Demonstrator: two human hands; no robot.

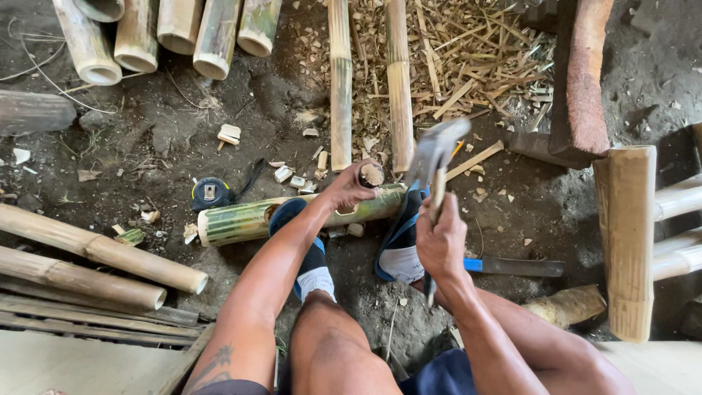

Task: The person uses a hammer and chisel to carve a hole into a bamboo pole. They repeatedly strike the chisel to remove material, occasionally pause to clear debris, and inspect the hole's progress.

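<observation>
the right hand (441,241) gripped a raised hammer (433,157) just right of the peg (371,174) that the left hand (349,186) pinched upright on the crosswise green bamboo (241,221).

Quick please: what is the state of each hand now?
Left hand: closed on a short bamboo peg over the green bamboo pole.
Right hand: closed on a hammer.

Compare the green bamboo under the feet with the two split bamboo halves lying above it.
The green bamboo is a whole round tube lying crosswise, with a hole cut in it; the left hand steadies it. The halves are yellowish, lie lengthwise, and nothing touches them. All rest on the dirt ground.
</observation>
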